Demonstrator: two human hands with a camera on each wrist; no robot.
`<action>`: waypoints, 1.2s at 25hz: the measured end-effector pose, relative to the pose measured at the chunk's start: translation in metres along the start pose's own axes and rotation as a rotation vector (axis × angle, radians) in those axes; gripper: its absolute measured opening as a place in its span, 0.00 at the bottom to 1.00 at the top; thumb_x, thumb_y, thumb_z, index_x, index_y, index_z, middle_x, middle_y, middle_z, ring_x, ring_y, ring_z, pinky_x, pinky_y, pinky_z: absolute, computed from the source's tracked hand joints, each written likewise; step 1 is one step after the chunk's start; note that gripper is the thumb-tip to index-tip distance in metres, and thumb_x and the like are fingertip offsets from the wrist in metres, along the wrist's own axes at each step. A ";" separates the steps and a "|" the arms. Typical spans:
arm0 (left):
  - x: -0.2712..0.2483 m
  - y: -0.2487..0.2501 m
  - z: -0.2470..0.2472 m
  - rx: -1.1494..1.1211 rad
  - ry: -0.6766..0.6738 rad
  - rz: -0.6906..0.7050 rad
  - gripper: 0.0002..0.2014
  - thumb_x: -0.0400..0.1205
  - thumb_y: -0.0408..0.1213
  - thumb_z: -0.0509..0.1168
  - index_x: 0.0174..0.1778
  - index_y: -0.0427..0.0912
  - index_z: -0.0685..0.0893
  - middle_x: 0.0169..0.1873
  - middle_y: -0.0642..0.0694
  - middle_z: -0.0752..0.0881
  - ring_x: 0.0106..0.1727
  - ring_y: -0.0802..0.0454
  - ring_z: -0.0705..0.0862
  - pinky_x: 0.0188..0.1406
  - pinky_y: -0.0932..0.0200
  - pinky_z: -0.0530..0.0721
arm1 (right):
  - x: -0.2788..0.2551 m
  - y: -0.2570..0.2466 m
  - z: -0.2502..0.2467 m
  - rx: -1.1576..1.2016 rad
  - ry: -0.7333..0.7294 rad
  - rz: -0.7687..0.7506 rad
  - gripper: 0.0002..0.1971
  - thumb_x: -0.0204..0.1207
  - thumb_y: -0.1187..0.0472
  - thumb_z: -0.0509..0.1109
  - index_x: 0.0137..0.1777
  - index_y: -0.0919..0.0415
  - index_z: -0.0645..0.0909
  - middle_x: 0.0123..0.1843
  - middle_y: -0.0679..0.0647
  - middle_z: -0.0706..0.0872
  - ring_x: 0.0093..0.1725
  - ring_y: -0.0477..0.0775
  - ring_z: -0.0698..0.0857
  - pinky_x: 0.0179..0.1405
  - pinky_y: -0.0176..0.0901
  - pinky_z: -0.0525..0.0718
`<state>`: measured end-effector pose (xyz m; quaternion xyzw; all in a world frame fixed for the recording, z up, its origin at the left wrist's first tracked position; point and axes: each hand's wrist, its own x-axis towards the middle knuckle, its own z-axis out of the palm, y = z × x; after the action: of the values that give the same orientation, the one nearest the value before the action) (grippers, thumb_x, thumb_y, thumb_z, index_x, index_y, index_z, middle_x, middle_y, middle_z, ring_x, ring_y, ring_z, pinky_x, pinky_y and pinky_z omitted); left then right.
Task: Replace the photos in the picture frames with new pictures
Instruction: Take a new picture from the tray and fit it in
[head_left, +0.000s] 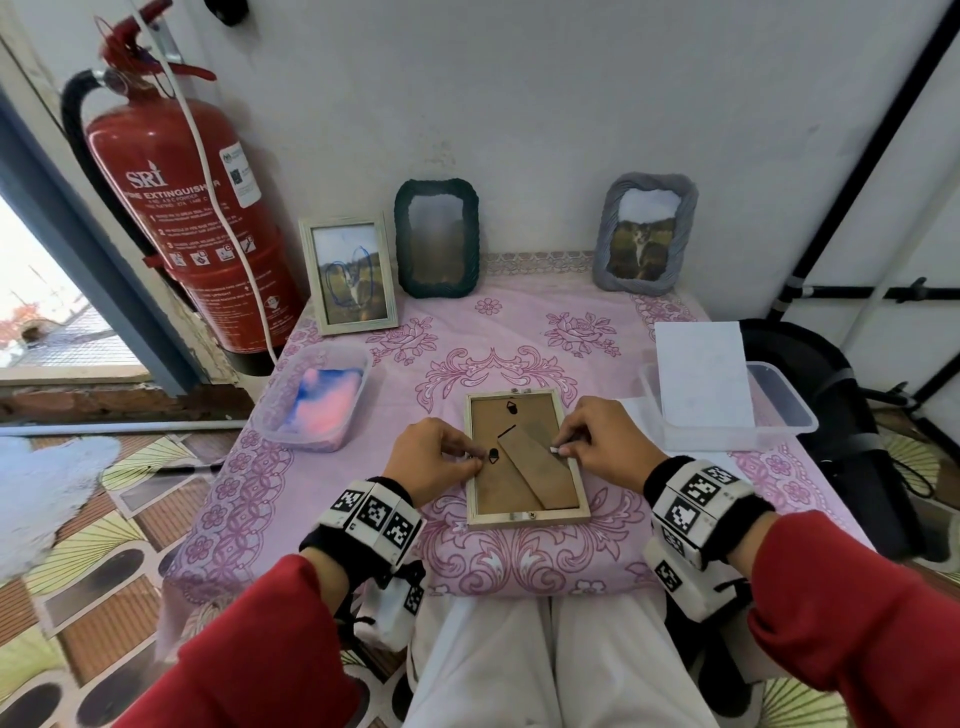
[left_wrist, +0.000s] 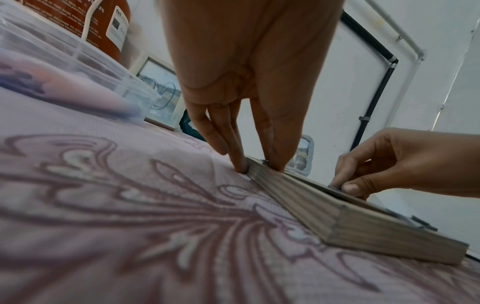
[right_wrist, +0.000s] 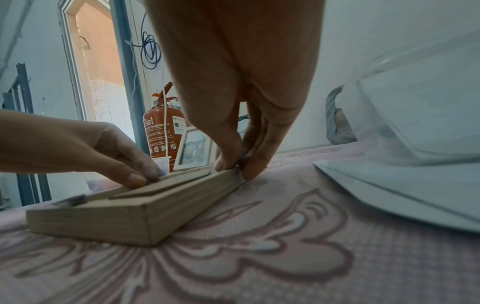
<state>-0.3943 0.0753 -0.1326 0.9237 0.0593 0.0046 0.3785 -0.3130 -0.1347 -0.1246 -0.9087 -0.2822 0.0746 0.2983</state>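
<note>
A pale wooden picture frame (head_left: 524, 518) lies face down near the table's front edge. Its brown backing board (head_left: 493, 491) and folded stand (head_left: 537, 470) face up. My left hand (head_left: 475, 456) pinches the frame's left rail, thumb on top and fingers against the outer side. The left wrist view shows that grip (left_wrist: 259, 165) on the rail (left_wrist: 311, 198). My right hand (head_left: 563, 448) pinches the right rail in the same way, which the right wrist view shows close up (right_wrist: 233, 168) on the frame (right_wrist: 161, 209).
Three frames stand along the wall: a white one (head_left: 353, 273), a dark green one (head_left: 436, 244) and a grey one (head_left: 644, 234). At left a clear tub (head_left: 272, 410) holds pink and blue pictures. At right another tub (head_left: 784, 410) holds white paper (head_left: 701, 379). A fire extinguisher (head_left: 176, 208) hangs at left.
</note>
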 end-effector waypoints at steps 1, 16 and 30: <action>0.000 0.000 -0.001 0.002 -0.007 -0.002 0.08 0.72 0.34 0.74 0.46 0.45 0.92 0.43 0.45 0.90 0.48 0.52 0.87 0.48 0.63 0.82 | 0.000 0.000 0.000 0.002 -0.007 0.003 0.04 0.68 0.73 0.76 0.41 0.68 0.90 0.29 0.39 0.75 0.30 0.35 0.76 0.32 0.14 0.73; -0.004 0.021 0.000 0.107 -0.338 0.283 0.13 0.65 0.45 0.80 0.43 0.46 0.91 0.43 0.51 0.81 0.45 0.59 0.75 0.46 0.75 0.71 | 0.055 -0.005 -0.002 -0.228 -0.132 -0.047 0.24 0.78 0.63 0.66 0.74 0.64 0.70 0.73 0.62 0.74 0.74 0.58 0.71 0.73 0.44 0.68; 0.000 0.018 0.006 0.168 -0.363 0.218 0.13 0.62 0.49 0.81 0.40 0.51 0.92 0.50 0.50 0.80 0.59 0.52 0.72 0.63 0.52 0.72 | 0.063 0.000 0.009 -0.513 -0.246 -0.114 0.23 0.82 0.51 0.61 0.70 0.66 0.73 0.64 0.64 0.76 0.67 0.61 0.71 0.68 0.51 0.71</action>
<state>-0.3917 0.0584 -0.1243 0.9386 -0.1098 -0.1256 0.3019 -0.2639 -0.0948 -0.1300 -0.9212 -0.3767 0.0935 0.0258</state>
